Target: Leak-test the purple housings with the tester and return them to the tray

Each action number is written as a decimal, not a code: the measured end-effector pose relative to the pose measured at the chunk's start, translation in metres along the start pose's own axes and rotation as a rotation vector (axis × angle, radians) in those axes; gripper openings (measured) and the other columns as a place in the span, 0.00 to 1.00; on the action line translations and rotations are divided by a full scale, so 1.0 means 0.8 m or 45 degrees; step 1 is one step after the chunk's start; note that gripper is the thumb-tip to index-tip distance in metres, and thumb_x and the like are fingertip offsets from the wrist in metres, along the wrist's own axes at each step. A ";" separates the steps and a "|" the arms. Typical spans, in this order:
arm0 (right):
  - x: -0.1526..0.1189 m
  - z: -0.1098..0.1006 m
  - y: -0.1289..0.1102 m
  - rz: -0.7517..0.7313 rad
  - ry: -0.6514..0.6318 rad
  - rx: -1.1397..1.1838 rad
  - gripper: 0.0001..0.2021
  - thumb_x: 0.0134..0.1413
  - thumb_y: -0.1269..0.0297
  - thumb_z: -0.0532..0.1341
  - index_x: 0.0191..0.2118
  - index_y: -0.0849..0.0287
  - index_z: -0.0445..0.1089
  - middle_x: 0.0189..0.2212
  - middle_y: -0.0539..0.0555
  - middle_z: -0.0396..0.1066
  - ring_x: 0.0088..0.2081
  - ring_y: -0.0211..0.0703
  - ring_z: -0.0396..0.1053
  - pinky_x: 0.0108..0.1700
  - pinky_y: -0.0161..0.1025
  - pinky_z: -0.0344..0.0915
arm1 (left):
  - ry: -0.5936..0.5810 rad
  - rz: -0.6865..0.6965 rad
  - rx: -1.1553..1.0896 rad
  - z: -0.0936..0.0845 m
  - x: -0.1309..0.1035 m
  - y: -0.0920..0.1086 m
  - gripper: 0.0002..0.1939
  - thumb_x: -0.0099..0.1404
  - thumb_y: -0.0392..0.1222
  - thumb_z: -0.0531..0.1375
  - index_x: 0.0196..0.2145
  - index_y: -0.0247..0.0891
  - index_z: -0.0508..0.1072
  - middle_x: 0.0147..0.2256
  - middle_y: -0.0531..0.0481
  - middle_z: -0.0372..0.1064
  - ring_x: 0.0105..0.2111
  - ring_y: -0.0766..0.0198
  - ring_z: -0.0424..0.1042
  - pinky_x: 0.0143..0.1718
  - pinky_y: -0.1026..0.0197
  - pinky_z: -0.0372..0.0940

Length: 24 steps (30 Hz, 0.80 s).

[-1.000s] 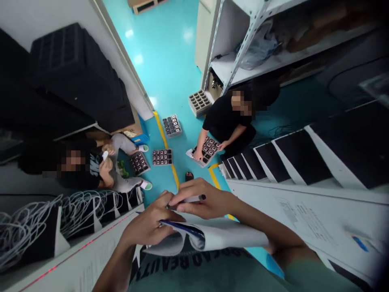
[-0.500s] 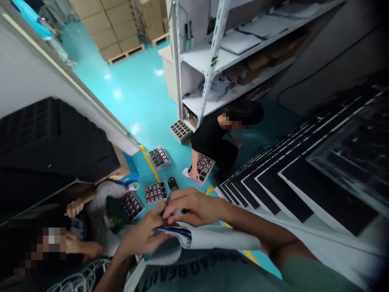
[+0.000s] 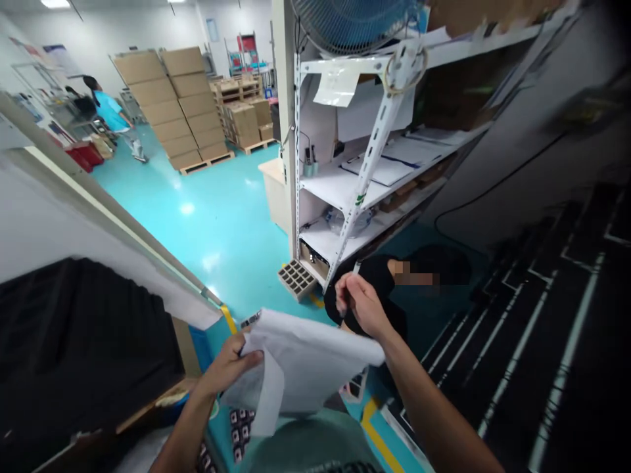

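My left hand [image 3: 227, 365] grips the left edge of some white sheets of paper [image 3: 315, 358], thumb on top. The sheets are held open in front of my body, with one corner curling down beside the thumb. My right hand [image 3: 362, 303] is raised above the far right side of the paper, apart from it. Its fingers are curled closed around a pen [image 3: 356, 268], of which only a short light end shows above the fist. Below the paper, trays with dark and pink parts [image 3: 241, 430] are partly covered from view.
A white metal shelf [image 3: 325, 187] with papers and a fan [image 3: 355, 23] stands ahead. A person in black [image 3: 379, 282] crouches beside it, near a grid tray [image 3: 297, 279]. Black stacks flank both sides. Cartons [image 3: 172, 108] and a walking person in blue [image 3: 113, 115] are farther off.
My view has tilted up. My hands, together before, are now apart: the right has lifted away with the pen, and the rolled papers have opened out in my left.
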State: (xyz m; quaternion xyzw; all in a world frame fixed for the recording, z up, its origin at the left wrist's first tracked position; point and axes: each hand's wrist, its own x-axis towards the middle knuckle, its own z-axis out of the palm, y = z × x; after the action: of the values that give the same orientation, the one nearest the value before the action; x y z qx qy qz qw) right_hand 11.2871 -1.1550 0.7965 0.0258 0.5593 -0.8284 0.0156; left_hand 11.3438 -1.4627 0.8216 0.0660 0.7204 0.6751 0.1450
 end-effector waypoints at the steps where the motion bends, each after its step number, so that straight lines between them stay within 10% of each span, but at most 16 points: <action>1: 0.015 -0.004 0.018 0.097 0.072 0.030 0.26 0.49 0.37 0.68 0.29 0.57 0.67 0.20 0.43 0.60 0.18 0.29 0.54 0.20 0.29 0.55 | 0.099 -0.086 -0.175 -0.014 0.025 -0.011 0.14 0.49 0.45 0.75 0.22 0.34 0.77 0.24 0.50 0.74 0.25 0.63 0.72 0.29 0.65 0.68; 5: 0.026 -0.005 0.076 0.325 0.185 0.080 0.31 0.44 0.30 0.65 0.30 0.59 0.69 0.17 0.42 0.58 0.13 0.25 0.42 0.14 0.28 0.39 | 0.297 -0.222 -0.545 -0.038 0.123 -0.048 0.17 0.48 0.50 0.75 0.28 0.35 0.79 0.24 0.50 0.76 0.22 0.63 0.73 0.25 0.64 0.68; 11: 0.053 -0.005 0.089 0.447 0.438 0.157 0.34 0.36 0.29 0.69 0.35 0.60 0.73 0.15 0.43 0.60 0.13 0.28 0.49 0.14 0.29 0.43 | 0.469 -0.251 -0.927 -0.033 0.247 -0.058 0.17 0.57 0.42 0.71 0.42 0.32 0.79 0.42 0.39 0.80 0.37 0.52 0.81 0.40 0.55 0.75; 16: 0.138 0.000 0.077 0.297 0.589 0.199 0.33 0.28 0.43 0.78 0.37 0.57 0.69 0.16 0.38 0.57 0.13 0.24 0.45 0.14 0.27 0.43 | 0.600 -0.178 -1.141 -0.034 0.342 -0.050 0.16 0.64 0.39 0.65 0.49 0.33 0.77 0.46 0.40 0.79 0.44 0.51 0.80 0.51 0.53 0.74; 24: 0.321 0.047 0.042 0.118 0.563 0.176 0.24 0.42 0.46 0.74 0.32 0.56 0.63 0.17 0.37 0.51 0.15 0.25 0.44 0.15 0.27 0.45 | 0.942 -0.024 -1.359 -0.052 0.495 -0.004 0.21 0.73 0.38 0.55 0.62 0.38 0.70 0.53 0.44 0.76 0.56 0.57 0.74 0.60 0.56 0.66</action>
State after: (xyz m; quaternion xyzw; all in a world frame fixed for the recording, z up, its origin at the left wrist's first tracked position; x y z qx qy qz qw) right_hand 11.0317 -1.2020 0.7640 0.2333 0.4893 -0.8373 -0.0709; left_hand 10.9558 -1.3878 0.7731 -0.2585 0.2887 0.9171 -0.0939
